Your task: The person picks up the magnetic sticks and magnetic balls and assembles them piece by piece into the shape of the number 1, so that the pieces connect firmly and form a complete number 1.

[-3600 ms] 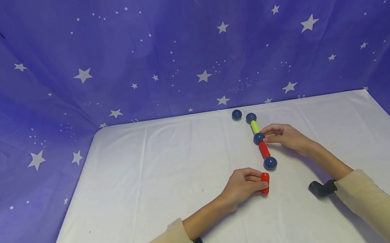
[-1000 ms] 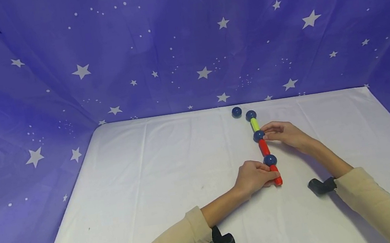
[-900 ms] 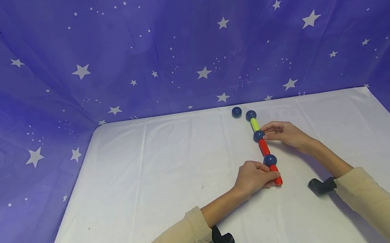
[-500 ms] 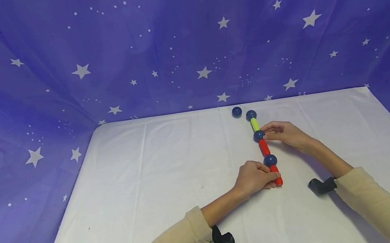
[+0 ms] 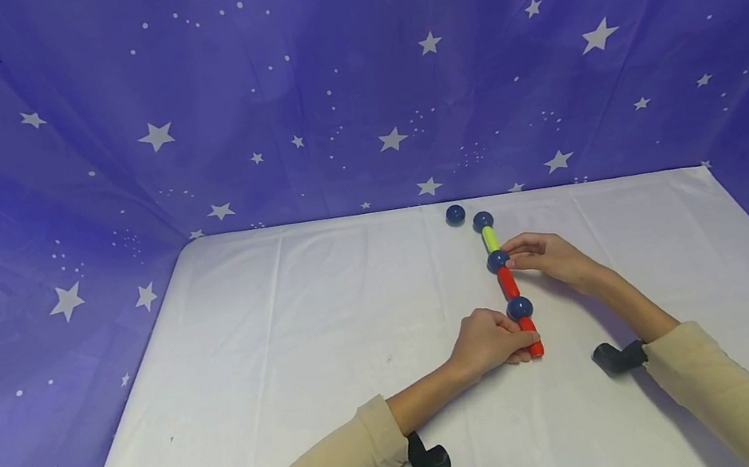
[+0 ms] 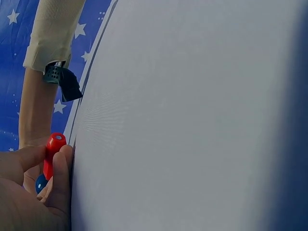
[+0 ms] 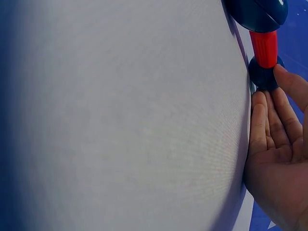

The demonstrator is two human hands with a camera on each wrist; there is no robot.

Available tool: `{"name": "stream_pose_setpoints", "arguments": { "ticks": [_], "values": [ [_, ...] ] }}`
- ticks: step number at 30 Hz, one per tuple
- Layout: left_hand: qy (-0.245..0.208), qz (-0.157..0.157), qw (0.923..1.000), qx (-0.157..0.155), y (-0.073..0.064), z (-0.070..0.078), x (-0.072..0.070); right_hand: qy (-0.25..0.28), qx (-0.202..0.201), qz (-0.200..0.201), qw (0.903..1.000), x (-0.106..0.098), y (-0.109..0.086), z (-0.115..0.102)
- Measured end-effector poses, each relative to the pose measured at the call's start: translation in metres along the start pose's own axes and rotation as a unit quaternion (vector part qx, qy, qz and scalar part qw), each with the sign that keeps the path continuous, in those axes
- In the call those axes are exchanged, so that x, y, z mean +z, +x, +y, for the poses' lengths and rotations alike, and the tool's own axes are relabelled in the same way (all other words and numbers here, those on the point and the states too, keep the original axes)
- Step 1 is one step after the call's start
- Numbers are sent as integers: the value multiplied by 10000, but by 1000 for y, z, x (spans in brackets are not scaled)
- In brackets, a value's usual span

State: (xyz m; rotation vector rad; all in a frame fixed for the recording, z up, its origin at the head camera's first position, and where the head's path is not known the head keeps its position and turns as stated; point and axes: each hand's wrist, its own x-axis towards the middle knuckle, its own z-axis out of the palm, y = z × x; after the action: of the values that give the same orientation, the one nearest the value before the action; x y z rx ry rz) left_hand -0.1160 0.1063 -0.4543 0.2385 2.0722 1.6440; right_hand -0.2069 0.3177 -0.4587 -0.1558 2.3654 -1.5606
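A chain of magnetic building pieces lies on the white cloth, right of centre. From the far end it runs blue ball (image 5: 482, 220), yellow-green rod (image 5: 489, 239), middle blue ball (image 5: 496, 260), red rod (image 5: 509, 283), near blue ball (image 5: 520, 308). Against that near ball stands the end of a second red rod (image 5: 535, 347), pinched between thumb and fingers of my left hand (image 5: 485, 342). In the left wrist view this rod (image 6: 55, 143) shows its free end. My right hand (image 5: 556, 260) pinches the middle ball (image 7: 262, 76), thumb on one side and fingertips on the other.
One loose blue ball (image 5: 455, 215) sits by the table's far edge, left of the chain's far end. A purple star-printed curtain (image 5: 296, 100) rises behind the table and along both sides. Black wrist mounts (image 5: 428, 459) stick out below both sleeves.
Held apart in front of the chain at first, the second red rod has moved right and up to the near ball with my left hand. Over the last second both hands stay still.
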Motion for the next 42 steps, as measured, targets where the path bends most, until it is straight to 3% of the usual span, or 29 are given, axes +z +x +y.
{"name": "stream_pose_setpoints", "arguments": {
  "ticks": [8, 16, 31, 42],
  "values": [
    [-64, -25, 9999, -125, -1, 1, -6, -64, -9, -10, 10000, 1, 1, 1],
    [-102, 57, 9999, 113, 7, -1, -27, -19, 15, 19, 10000, 0, 0, 1],
    [652, 916, 9896, 899, 40, 8, -78, 0, 15, -26, 10000, 0, 0, -2],
    [430, 1346, 9836, 1120, 64, 14, -92, -5, 42, -31, 10000, 0, 1, -1]
  ]
}}
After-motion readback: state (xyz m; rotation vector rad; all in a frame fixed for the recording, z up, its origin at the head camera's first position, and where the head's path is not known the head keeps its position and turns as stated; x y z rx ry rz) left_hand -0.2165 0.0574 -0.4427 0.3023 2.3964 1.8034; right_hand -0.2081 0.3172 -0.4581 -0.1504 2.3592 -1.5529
